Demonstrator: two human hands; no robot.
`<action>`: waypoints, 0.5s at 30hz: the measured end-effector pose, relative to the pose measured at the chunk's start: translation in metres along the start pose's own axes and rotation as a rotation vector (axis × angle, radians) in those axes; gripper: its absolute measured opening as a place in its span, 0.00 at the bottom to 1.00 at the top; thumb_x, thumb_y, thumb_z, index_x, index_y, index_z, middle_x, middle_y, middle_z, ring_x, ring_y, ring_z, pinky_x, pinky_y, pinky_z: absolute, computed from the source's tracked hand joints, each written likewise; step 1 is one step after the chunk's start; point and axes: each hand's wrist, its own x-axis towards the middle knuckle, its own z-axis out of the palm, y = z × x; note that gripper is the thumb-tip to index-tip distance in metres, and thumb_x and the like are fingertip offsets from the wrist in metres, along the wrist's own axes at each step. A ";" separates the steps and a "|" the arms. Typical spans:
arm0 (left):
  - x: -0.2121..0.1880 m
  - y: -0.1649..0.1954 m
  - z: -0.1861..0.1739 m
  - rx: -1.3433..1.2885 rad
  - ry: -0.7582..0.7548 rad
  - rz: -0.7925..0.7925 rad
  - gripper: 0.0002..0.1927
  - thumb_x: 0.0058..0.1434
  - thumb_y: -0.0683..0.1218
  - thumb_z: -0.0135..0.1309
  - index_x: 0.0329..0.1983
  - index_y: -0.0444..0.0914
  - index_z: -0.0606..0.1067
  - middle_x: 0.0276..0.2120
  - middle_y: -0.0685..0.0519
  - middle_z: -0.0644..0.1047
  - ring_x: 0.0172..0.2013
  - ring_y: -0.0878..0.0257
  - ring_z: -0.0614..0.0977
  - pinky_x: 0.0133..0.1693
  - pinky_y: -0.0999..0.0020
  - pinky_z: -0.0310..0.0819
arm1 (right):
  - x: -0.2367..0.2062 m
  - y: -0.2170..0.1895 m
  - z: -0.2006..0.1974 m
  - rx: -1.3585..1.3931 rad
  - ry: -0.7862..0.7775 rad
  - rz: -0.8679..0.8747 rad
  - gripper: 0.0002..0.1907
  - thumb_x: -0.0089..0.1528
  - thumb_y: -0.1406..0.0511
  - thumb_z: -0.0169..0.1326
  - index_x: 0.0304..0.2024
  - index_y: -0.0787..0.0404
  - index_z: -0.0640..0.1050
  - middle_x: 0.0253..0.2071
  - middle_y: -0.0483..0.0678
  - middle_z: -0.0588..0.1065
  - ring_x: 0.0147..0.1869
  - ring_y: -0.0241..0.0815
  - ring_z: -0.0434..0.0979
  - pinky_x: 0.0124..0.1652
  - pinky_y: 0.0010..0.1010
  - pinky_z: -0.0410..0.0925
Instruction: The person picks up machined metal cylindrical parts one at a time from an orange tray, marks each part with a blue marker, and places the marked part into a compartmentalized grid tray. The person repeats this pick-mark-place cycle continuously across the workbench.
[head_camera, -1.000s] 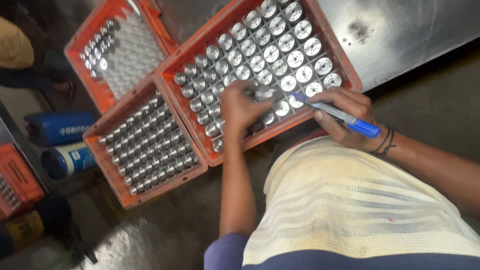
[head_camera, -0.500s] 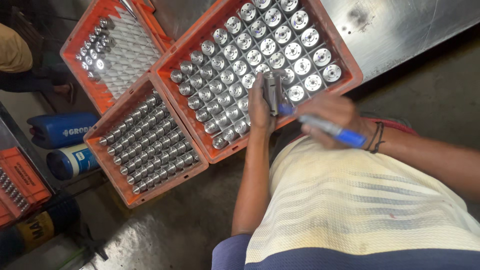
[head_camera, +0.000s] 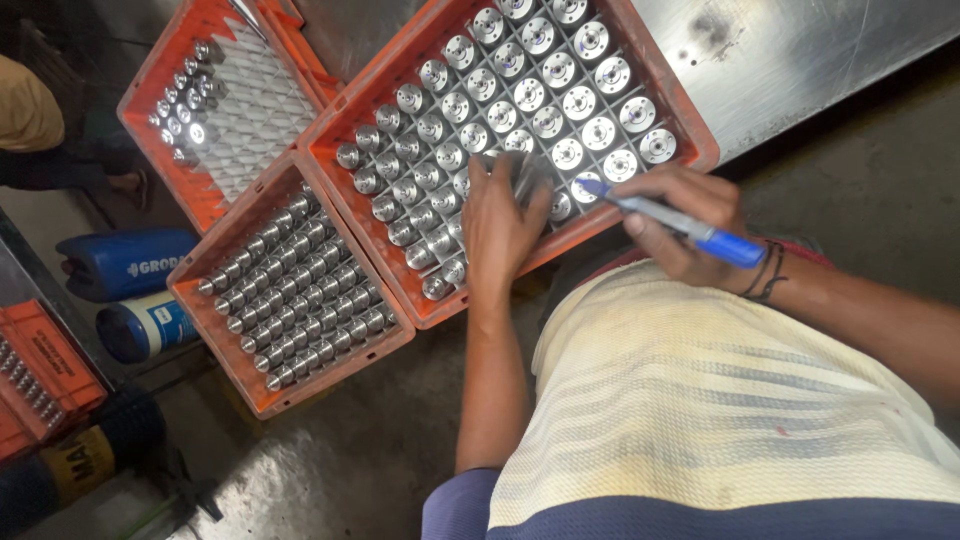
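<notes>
Since the earlier frame, your left hand (head_camera: 497, 228) has lowered a metal part (head_camera: 527, 178) toward the orange crate (head_camera: 690, 140); its grip is closed on that part, long axis toward the crate's far rim. Your right hand (head_camera: 680, 222), nearer you, grips a blue marker (head_camera: 672, 222), tip just beside the part.

A single head-worn view looks almost straight down, tilted slightly forward over the person's own chest and arms. It sits close above the hands (head_camera: 600, 215) and the nearest orange crate (head_camera: 660, 85), which lie at centre frame. Two more crates (head_camera: 250, 290) and the floor (head_camera: 340, 450) fill the left side.
</notes>
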 end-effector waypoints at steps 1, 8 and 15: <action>0.000 0.004 -0.004 -0.004 -0.039 -0.010 0.21 0.54 0.53 0.62 0.46 0.37 0.77 0.41 0.41 0.78 0.39 0.50 0.82 0.39 0.53 0.77 | 0.000 0.000 -0.003 -0.004 0.003 0.008 0.11 0.66 0.69 0.55 0.49 0.68 0.78 0.41 0.56 0.80 0.43 0.45 0.83 0.43 0.33 0.73; 0.007 0.022 0.031 0.096 0.031 -0.065 0.22 0.52 0.54 0.66 0.43 0.34 0.80 0.42 0.40 0.76 0.35 0.49 0.81 0.34 0.53 0.74 | 0.002 -0.003 -0.010 -0.018 0.024 0.010 0.10 0.67 0.69 0.55 0.49 0.69 0.77 0.40 0.56 0.79 0.42 0.45 0.82 0.43 0.32 0.73; 0.039 -0.003 0.014 -0.060 -0.058 -0.043 0.19 0.46 0.58 0.66 0.31 0.38 0.81 0.33 0.49 0.81 0.33 0.57 0.83 0.35 0.59 0.78 | 0.001 -0.004 -0.016 -0.013 0.034 0.027 0.10 0.68 0.69 0.56 0.50 0.69 0.77 0.40 0.56 0.79 0.41 0.43 0.82 0.42 0.31 0.73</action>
